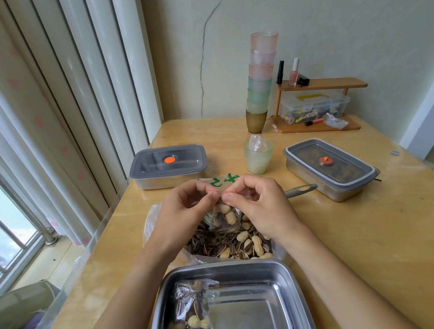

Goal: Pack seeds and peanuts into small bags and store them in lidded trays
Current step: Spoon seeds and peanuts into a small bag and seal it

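Note:
My left hand [183, 215] and my right hand [262, 207] both pinch the red-lined top edge of a small clear bag [225, 218] with peanuts and striped seeds in it. It hangs above a large open plastic bag of seeds and peanuts [234, 245]. Close to me stands an open steel tray [283, 290]; one filled small bag [191, 312] lies at its left side. Two lidded steel trays stand farther back: one on the left [168, 166], one on the right [330, 169] with dark contents under its lid.
A green cup [259, 157] stuffed with empty small bags stands behind my hands. A grey scoop handle [300, 190] pokes out to the right. A tall stack of cups [260, 86] and a wooden shelf [319, 106] with bottles and a clear box stand by the wall.

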